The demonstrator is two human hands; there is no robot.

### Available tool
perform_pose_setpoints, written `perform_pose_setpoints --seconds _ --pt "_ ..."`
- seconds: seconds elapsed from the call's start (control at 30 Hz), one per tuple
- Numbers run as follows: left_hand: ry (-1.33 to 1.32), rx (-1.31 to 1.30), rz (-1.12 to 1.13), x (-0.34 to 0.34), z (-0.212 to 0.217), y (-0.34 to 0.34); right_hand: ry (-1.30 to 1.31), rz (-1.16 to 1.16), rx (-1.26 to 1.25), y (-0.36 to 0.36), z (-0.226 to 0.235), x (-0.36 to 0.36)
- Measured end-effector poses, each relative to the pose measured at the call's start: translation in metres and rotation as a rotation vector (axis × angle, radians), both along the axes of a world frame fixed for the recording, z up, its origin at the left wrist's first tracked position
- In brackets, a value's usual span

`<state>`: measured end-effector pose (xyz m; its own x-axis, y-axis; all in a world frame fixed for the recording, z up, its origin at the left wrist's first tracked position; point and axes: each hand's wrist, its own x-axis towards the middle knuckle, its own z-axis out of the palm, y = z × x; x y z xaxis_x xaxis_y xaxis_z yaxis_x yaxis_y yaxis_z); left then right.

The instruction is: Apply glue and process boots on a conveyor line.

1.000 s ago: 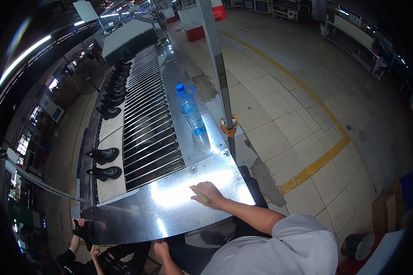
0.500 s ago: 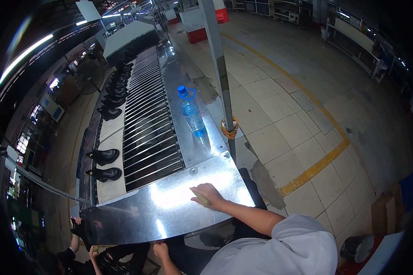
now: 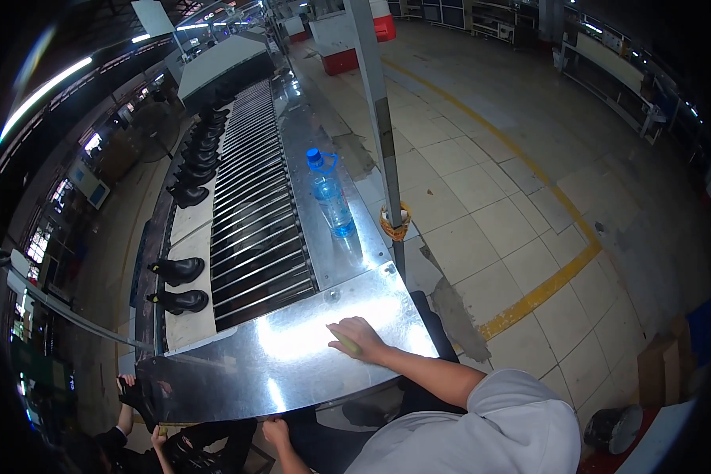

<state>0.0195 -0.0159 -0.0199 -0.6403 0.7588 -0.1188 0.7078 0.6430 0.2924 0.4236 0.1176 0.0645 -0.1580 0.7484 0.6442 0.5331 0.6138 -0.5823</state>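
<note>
My right hand [image 3: 359,340] rests on the shiny metal tabletop [image 3: 237,383], its fingers closed round a slim yellow-green object [image 3: 344,340], perhaps a handle. Which kind of tool it is cannot be made out. Just below the table's near edge is my left hand [image 3: 276,431], its fingers curled; whatever they may hold is hidden. Two black boots [image 3: 179,300] lie on a pale strip at the left of the rollers. Beyond my right hand, a clear bottle with a blue cap [image 3: 332,197] stands on the metal side ledge.
A roller conveyor [image 3: 261,229] runs away from the table, with more black boots [image 3: 199,162] along its left. A metal post [image 3: 381,118] rises at the right. At the lower left, a co-worker's hands [image 3: 158,437] hold a black boot [image 3: 137,401] and a small yellow-green item.
The co-worker's hands and boot at the lower left have shifted slightly. Both of my hands stay where they were.
</note>
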Motion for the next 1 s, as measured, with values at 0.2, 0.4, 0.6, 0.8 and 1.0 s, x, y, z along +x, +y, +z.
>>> perform_pose_setpoints --seconds 0.2,0.4,0.6,0.8,1.0 --pt "0.041 0.002 -0.012 0.002 0.001 -0.001 0.003 0.001 0.001 -0.001 0.003 0.001" --pt "0.005 0.151 0.043 0.002 -0.005 -0.004 -0.029 0.013 -0.068 -0.004 0.007 0.005" --pt "-0.575 1.063 0.383 -0.02 -0.015 -0.03 0.081 -0.002 0.04 -0.002 0.006 0.002" --pt "-0.574 1.177 0.293 0.0 0.077 0.003 -0.242 0.04 -0.073 0.042 -0.002 0.017" --pt "-0.663 1.141 0.255 -0.035 0.12 0.07 -0.572 0.272 -0.107 0.074 0.013 -0.014"
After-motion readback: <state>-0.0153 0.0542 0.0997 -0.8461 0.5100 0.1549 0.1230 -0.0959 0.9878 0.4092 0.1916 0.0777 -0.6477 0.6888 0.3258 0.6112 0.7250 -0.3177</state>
